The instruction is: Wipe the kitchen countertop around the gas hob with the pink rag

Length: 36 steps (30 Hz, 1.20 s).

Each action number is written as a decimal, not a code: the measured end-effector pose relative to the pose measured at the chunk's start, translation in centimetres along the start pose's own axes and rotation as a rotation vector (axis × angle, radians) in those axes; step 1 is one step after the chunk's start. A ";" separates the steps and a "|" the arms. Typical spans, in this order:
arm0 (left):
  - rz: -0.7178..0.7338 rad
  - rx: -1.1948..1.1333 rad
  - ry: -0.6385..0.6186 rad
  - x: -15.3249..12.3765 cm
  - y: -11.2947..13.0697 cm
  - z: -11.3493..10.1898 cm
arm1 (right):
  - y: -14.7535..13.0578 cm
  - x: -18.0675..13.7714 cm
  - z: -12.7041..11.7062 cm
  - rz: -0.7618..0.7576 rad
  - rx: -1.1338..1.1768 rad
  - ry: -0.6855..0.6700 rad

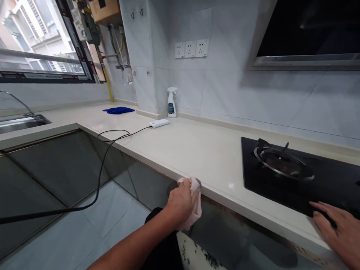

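Note:
My left hand [182, 202] is closed round a pale pink cloth [197, 210] at the front edge of the countertop [213, 150]. Part of the cloth lies against that edge, and the rest hangs below it. At the right, my right hand [336, 225] rests on the front rim of the black gas hob [284, 191] and the counter beside it. Its thumb and forefinger are stretched apart, with the black hob surface showing between them; the other fingers are partly hidden.
A white spray bottle [171, 103] stands by the wall corner. Near it lies a white power strip [159, 123] with a black cable [99, 176] hanging over the counter edge. Farther left are a blue cloth [118, 110] and a sink [24, 123]. A dark range hood [309, 37] overhangs the hob.

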<state>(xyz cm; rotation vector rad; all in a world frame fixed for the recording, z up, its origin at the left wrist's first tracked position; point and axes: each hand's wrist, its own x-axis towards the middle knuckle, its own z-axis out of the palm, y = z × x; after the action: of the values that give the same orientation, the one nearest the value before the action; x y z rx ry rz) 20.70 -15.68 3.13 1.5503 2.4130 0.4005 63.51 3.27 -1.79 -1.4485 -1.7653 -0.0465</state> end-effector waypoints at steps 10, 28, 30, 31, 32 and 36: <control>0.587 -0.293 -0.340 -2.6 8.0 4.1 | -6.7 -5.0 -3.7 0.224 0.293 0.169; 0.382 -0.895 0.055 2.0 1.8 -5.9 | -22.6 -10.7 -0.8 -0.046 0.759 -0.328; 0.268 -0.796 0.419 5.5 -1.9 -8.3 | -26.1 -8.3 -0.3 -0.083 0.743 -0.307; 0.246 -0.713 0.520 7.1 -3.5 -9.3 | -28.1 -7.2 0.3 -0.094 0.737 -0.302; 0.224 -0.634 0.585 8.7 -4.9 -10.1 | -30.1 -6.0 1.1 -0.116 0.719 -0.312; 0.202 -0.447 0.593 13.2 -7.7 -11.4 | -37.3 -2.8 5.8 -0.364 0.413 -0.500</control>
<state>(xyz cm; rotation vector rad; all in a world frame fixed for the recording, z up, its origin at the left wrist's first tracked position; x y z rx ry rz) 4.81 -7.80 10.28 1.6185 2.2947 1.5098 29.39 -8.44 9.65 -0.8721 -2.2582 0.5015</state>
